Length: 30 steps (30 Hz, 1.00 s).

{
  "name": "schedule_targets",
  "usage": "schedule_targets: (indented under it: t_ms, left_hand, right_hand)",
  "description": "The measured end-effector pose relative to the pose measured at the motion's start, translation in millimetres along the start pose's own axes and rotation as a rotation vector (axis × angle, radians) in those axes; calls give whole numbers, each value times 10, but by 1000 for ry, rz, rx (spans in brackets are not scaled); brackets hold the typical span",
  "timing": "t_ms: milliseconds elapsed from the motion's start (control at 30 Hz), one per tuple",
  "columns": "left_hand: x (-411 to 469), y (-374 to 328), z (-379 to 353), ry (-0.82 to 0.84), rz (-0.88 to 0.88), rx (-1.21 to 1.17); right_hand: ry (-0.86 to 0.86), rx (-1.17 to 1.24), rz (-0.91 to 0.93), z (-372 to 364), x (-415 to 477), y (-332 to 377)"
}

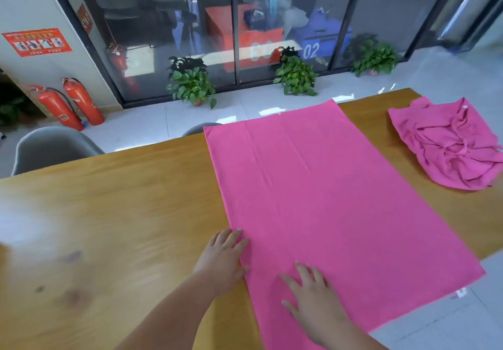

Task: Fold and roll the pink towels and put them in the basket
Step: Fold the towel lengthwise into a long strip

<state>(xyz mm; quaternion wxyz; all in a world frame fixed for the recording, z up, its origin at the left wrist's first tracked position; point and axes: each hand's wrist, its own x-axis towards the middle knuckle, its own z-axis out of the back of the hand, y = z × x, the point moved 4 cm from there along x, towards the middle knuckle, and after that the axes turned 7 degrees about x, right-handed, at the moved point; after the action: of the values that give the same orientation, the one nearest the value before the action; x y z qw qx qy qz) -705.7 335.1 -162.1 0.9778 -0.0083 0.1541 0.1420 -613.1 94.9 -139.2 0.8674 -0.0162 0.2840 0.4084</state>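
A large pink towel (326,200) lies spread flat across a wooden table (122,213), filling the middle of the frame. Its far corner reaches past the table's far edge near the top centre. Its lower right corner hangs over the table's side, and a small white tag (460,292) shows there.

Both hands are at the bottom of the frame, apart from each other, and neither grips anything. The left hand (223,254) lies at the towel's left edge, its fingers straight and its fingertips touching the cloth, with the palm over the bare wood. The right hand (313,295) rests flat on the towel, a little lower and to the right, with the fingers spread and pointing up the frame.

A second pink towel (449,145) sits in a crumpled heap at the right edge of the frame. It lies on the same table, well apart from the spread one.

Beyond the table, a grey chair (51,145) stands at the left. Two red fire extinguishers (70,105) lean against the wall in the upper left, below a red poster (36,41). Three potted plants (192,83) stand on the tiled floor along a dark glass wall (190,9) across the top.
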Motion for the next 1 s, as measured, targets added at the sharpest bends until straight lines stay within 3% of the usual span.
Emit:
schedule_targets:
  t_ms: [133,333,467,800,1000]
  left_hand:
    - [171,132,213,-111,-86,29]
    - [405,562,168,-15,31,-22]
    - [446,802,88,-103,74,-57]
    - [557,946,-108,-124,175,-178]
    - [576,944,-36,-164,223,-260]
  right_hand:
    - [-113,-22,-60,138,182,213]
    - [-28,5,20,52,367,770]
    - [-125,34,-16,7,429,950]
    - [-111,38,-16,-20,528,1016]
    - [-159,179,-2,53,504,1025]
